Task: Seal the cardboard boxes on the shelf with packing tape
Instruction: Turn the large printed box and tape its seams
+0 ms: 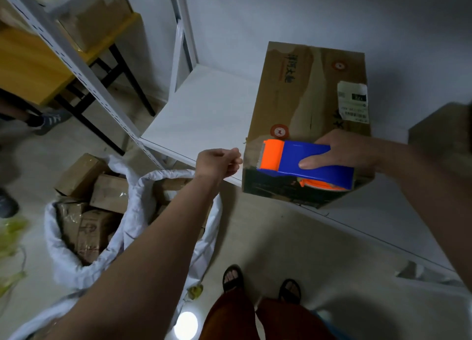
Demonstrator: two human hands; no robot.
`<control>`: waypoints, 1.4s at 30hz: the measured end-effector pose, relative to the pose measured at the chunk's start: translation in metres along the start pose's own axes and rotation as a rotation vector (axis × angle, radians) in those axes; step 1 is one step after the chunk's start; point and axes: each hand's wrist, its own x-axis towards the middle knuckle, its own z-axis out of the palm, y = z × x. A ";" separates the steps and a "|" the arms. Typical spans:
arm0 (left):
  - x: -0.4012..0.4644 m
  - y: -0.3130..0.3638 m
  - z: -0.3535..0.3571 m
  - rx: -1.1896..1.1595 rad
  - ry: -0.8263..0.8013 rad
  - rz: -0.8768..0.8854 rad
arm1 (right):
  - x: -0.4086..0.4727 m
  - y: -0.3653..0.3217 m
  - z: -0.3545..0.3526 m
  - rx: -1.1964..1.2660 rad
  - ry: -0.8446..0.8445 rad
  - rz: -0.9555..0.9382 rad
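Gripping one tape dispenser, right hand rests it on one cardboard box.

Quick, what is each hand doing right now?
Left hand: fingers curled beside the brown cardboard box; whether they pinch tape cannot be told.
Right hand: holds the blue and orange plastic tape dispenser against that box.

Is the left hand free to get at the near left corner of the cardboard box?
Probably yes. The left hand hovers just beside the cardboard box with nothing between them; the tape dispenser in the right hand sits further right.
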 end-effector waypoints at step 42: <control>0.009 -0.038 0.023 0.573 0.156 0.658 | 0.042 -0.005 0.005 -0.271 0.054 0.223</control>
